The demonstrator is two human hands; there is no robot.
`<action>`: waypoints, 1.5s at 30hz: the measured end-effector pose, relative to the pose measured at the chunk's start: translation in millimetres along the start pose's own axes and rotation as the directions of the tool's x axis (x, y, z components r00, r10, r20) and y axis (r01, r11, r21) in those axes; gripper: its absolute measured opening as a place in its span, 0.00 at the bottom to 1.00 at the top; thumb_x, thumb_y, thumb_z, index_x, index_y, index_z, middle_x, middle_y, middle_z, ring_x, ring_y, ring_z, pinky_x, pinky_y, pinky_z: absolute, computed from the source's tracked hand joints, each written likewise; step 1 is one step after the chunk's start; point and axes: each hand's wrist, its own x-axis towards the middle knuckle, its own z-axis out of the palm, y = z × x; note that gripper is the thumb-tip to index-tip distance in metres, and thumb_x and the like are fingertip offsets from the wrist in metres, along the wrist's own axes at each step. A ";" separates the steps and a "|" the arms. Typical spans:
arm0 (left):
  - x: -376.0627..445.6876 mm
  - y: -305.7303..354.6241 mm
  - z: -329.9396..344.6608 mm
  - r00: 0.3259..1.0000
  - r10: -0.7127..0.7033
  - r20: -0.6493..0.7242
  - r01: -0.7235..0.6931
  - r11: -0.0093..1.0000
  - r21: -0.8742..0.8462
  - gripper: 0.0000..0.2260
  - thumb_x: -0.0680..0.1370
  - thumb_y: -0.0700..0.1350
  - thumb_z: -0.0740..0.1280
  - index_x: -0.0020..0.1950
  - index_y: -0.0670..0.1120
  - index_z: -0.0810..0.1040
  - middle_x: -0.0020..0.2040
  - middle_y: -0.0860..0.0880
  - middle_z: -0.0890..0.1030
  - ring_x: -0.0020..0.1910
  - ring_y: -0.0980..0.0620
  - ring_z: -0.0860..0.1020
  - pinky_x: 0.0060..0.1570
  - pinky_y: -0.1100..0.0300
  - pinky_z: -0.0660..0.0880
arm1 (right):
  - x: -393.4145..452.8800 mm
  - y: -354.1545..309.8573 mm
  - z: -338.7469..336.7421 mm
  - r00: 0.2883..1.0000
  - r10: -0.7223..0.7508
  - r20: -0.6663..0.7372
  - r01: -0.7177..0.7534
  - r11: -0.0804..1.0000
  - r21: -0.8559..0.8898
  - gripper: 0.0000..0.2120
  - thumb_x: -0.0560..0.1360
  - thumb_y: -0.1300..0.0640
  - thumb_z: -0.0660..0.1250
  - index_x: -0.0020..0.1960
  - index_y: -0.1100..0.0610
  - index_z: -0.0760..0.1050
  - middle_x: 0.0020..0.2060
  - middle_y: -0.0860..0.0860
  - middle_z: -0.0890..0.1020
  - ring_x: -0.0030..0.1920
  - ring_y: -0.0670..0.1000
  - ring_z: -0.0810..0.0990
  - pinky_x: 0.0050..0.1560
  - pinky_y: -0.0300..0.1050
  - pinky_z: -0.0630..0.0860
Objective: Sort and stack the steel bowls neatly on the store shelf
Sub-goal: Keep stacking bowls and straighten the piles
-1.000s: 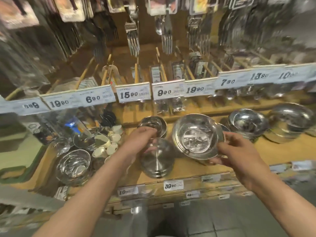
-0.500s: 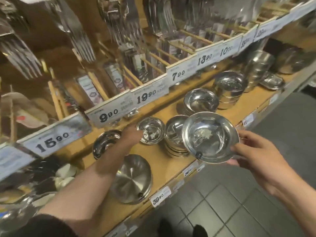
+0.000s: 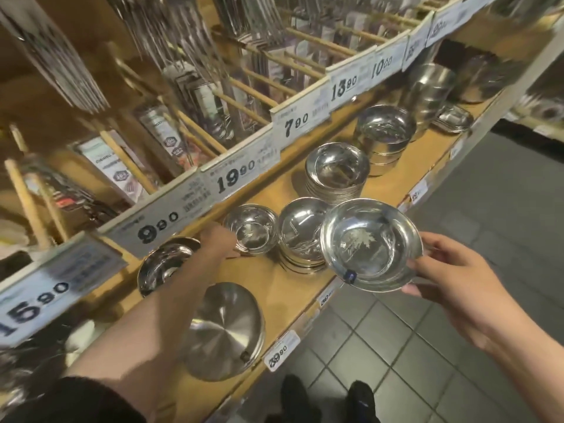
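Observation:
My right hand (image 3: pixel 454 288) grips the rim of a wide steel bowl (image 3: pixel 370 244) and holds it tilted in the air just off the shelf's front edge. My left hand (image 3: pixel 218 241) reaches onto the wooden shelf (image 3: pixel 274 285) and holds the near side of a small steel bowl (image 3: pixel 250 228) that stands there; its fingers are hidden behind the bowl. Right of that bowl stands a stack of bowls (image 3: pixel 300 239), partly covered by the held bowl. Further stacks (image 3: pixel 337 170) (image 3: pixel 384 132) follow to the right. An upturned bowl (image 3: pixel 224 331) lies near my left forearm.
Another bowl (image 3: pixel 166 264) stands behind my left forearm. Price tags (image 3: pixel 235 178) line a rail above the shelf, with packaged cutlery hanging on wooden pegs behind. Tall steel pots (image 3: pixel 430 83) and flat trays (image 3: pixel 454 119) sit at the far right. Tiled floor and my shoes lie below.
The view has swung left-to-right along the shelf. My left hand moved from the upturned bowl to the small bowl. The right hand keeps the wide bowl, now off the shelf edge.

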 end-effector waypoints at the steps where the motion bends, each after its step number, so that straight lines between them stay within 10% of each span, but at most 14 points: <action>1: -4.9 4.0 -2.6 0.999 -0.026 0.037 0.029 0.996 -0.090 0.16 0.81 0.34 0.62 0.69 0.34 0.71 0.64 0.35 0.78 0.58 0.38 0.82 0.45 0.53 0.83 | -0.6 -0.8 0.1 1.000 0.002 -0.001 -0.002 1.000 0.005 0.15 0.75 0.69 0.69 0.57 0.54 0.84 0.48 0.59 0.87 0.42 0.51 0.87 0.36 0.41 0.82; 7: -43.9 10.3 -36.1 0.992 -0.073 0.104 0.109 0.911 -0.399 0.17 0.80 0.32 0.64 0.69 0.36 0.71 0.62 0.37 0.79 0.54 0.43 0.82 0.40 0.57 0.82 | 0.5 -16.0 -3.4 0.999 -0.011 0.042 0.011 1.000 0.004 0.14 0.75 0.68 0.71 0.52 0.51 0.86 0.51 0.62 0.85 0.43 0.53 0.87 0.38 0.44 0.83; 18: -194.8 19.3 -94.1 0.975 -0.005 0.223 0.129 0.829 -0.544 0.10 0.78 0.26 0.58 0.42 0.37 0.72 0.20 0.45 0.76 0.16 0.51 0.76 0.21 0.60 0.79 | 0.7 -16.7 -59.3 0.991 0.002 0.132 0.007 0.997 -0.074 0.14 0.78 0.65 0.68 0.54 0.49 0.86 0.50 0.57 0.87 0.44 0.48 0.86 0.40 0.43 0.83; 39: -309.3 158.8 79.2 0.904 0.212 0.372 0.060 0.798 -0.600 0.16 0.73 0.24 0.62 0.55 0.40 0.79 0.44 0.41 0.88 0.43 0.46 0.87 0.34 0.59 0.84 | 51.7 -70.7 -167.1 0.953 0.051 0.298 -0.003 0.987 -0.159 0.11 0.77 0.69 0.66 0.57 0.62 0.81 0.40 0.57 0.87 0.32 0.52 0.85 0.30 0.41 0.81; 45: -284.8 194.8 94.0 0.898 0.208 0.389 0.032 0.849 -0.527 0.17 0.72 0.23 0.63 0.56 0.40 0.75 0.49 0.41 0.86 0.46 0.44 0.87 0.37 0.54 0.84 | 90.8 -88.7 -150.8 0.934 0.078 0.350 -0.025 0.988 -0.154 0.10 0.78 0.67 0.69 0.58 0.60 0.81 0.48 0.61 0.87 0.43 0.53 0.86 0.36 0.44 0.83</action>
